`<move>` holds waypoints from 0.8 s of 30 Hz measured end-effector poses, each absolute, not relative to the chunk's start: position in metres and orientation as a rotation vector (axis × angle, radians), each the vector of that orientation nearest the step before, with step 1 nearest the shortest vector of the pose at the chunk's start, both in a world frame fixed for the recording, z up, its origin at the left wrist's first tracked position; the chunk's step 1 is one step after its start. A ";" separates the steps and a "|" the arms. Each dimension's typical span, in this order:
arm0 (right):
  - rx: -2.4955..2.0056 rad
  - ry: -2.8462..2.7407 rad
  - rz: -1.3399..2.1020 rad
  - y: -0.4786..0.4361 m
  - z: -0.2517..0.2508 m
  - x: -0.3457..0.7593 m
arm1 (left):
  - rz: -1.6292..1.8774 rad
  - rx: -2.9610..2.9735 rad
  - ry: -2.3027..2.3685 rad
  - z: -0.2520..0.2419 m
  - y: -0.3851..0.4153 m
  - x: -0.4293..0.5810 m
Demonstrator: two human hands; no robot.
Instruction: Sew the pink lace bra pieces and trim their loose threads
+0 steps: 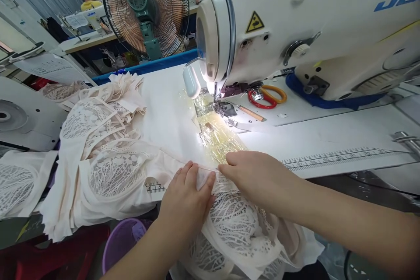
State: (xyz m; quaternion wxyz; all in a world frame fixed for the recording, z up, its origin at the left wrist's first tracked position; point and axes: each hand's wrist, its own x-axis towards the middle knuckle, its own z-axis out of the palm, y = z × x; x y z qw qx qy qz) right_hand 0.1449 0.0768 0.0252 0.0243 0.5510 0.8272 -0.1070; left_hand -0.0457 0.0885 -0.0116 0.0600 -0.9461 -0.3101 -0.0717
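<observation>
Cream lace bra pieces (236, 223) hang over the front table edge below my hands, with a strip of their fabric running left toward a pile of similar lace bra pieces (114, 170). My left hand (185, 199) lies on that strip, fingers stretched out and thumb apart. Just to its right, my right hand (252, 175) pinches the fabric edge between thumb and forefinger. Ahead of both hands is the needle area of a white sewing machine (215, 98), lit by its lamp. Yellowish clear film (216, 133) covers the bed from the needle toward my right hand.
Red- and orange-handled scissors (267, 96) and a wooden-handled tool (251, 113) lie by the machine base. A printed ruler (334, 157) runs along the right table edge. A purple bin (121, 245) and red stool (62, 253) stand below. A large fan (146, 8) stands behind.
</observation>
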 end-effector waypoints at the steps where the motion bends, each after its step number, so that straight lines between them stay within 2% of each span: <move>1: 1.701 2.536 -0.331 0.074 0.026 0.148 | -0.222 -2.862 -0.939 -0.012 0.088 -0.045; 16: 1.842 2.775 -0.343 0.091 0.004 0.126 | -0.186 -2.839 -0.925 -0.011 0.088 -0.044; 24: 1.748 2.577 -0.376 0.077 0.025 0.153 | -0.198 -2.830 -0.930 -0.011 0.087 -0.044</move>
